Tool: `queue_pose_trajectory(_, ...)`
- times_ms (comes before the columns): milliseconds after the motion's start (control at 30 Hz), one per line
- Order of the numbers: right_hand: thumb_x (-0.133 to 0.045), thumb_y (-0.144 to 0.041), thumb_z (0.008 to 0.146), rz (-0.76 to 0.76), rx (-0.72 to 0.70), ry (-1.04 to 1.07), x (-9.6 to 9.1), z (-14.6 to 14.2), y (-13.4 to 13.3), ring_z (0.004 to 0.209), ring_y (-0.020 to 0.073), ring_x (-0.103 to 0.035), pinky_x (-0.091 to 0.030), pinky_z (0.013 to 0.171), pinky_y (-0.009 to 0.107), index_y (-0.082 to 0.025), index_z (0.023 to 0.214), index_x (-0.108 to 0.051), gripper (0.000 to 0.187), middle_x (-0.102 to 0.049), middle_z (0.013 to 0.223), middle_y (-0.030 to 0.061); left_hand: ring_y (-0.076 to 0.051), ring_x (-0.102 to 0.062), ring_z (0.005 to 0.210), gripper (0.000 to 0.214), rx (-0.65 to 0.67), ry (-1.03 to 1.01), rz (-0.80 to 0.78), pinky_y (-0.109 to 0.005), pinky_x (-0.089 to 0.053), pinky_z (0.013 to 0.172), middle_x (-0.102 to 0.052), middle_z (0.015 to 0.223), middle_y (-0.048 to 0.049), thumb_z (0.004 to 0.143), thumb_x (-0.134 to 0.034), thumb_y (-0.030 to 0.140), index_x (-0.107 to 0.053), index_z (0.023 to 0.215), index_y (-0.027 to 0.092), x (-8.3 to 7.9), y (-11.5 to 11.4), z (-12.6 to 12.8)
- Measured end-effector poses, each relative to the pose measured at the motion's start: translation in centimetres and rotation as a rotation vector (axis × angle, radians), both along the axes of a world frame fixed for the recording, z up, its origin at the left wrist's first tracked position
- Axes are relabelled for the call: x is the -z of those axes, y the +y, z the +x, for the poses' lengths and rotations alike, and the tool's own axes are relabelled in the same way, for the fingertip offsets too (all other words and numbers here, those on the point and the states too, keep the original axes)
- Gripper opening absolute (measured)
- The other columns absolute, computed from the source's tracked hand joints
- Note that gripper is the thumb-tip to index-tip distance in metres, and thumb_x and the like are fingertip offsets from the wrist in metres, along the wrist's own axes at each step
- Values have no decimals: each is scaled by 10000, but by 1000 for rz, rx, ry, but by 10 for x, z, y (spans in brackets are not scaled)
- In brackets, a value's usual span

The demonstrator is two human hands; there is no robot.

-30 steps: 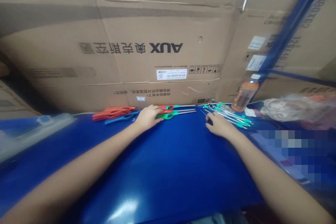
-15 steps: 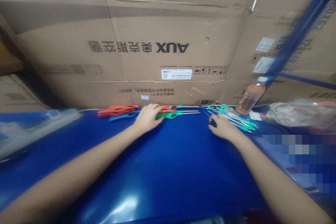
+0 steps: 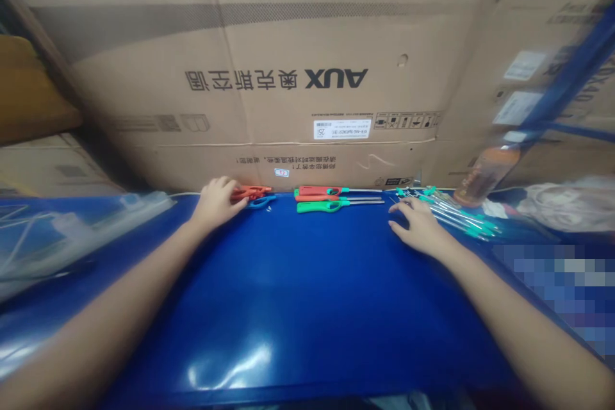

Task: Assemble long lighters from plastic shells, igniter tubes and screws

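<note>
My left hand (image 3: pixel 217 207) lies over the left end of a pile of orange lighter handles (image 3: pixel 252 192), fingers and thumb apart. A blue handle (image 3: pixel 262 201) sticks out beneath them. To its right lie long-necked lighters with metal stems: a red lighter (image 3: pixel 314 191) at the back and a green lighter (image 3: pixel 319 206) in front, with another orange-red one between. My right hand (image 3: pixel 419 223) hovers or rests at the left edge of a heap of metal rods with green ends (image 3: pixel 461 216). Its thumb and fingers are spread; a thin rod shows by the fingertips.
A large cardboard box (image 3: pixel 269 32) walls off the back of the blue table (image 3: pixel 307 307). An orange drink bottle (image 3: pixel 487 173) and a whitish plastic bag (image 3: pixel 567 205) stand at right. A translucent plastic container (image 3: pixel 120 224) is at left.
My left hand has moved left, from the green and red lighters to the orange pile, uncovering the lighters. My right hand stays by the rods. The view has shifted slightly left.
</note>
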State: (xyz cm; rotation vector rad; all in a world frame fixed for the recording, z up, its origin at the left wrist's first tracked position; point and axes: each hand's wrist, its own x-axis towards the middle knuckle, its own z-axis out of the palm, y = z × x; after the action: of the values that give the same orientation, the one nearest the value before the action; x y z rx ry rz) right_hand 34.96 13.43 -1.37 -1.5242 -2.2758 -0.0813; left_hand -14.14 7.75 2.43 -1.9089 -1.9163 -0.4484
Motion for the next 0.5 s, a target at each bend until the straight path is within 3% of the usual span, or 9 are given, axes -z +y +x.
queue_pose_trajectory(133,-576,-352,874,-18,-45,-11,-1,-1,-1,1247,374,-499,-438,1029,513,-197,1110,-668,297,-533,1308,175,-308,-570,1014,254,52,8,14,-408,-434,814,-648,1021,-112,937,-495,424,-588,846,206,1,3,2)
queue_pose_trajectory(267,-563,-345,886,-43,-80,4,-5,-3,-4,1287,377,-471,-423,1043,545,-195,1145,-641,309,-510,1348,185,-293,-592,1030,219,136,-97,131,-428,-450,873,-668,1073,-109,949,-511,374,-539,808,208,-14,0,17)
queue_pose_trajectory(400,-555,-339,907,-7,-204,87,-16,-14,-16,1323,343,-452,-374,1111,544,-221,1239,-576,352,-512,1363,161,-271,-599,1113,211,360,-191,180,-427,-461,952,-653,1150,-112,973,-517,346,-527,818,202,-21,-18,72)
queue_pose_trajectory(500,-546,-349,948,26,-415,177,-27,-29,-35,1326,303,-462,-364,1138,523,-243,1313,-515,381,-512,1377,142,-225,-637,1013,191,572,-248,19,-364,-489,869,-668,1079,-79,1006,-502,337,-555,883,200,-6,-40,128)
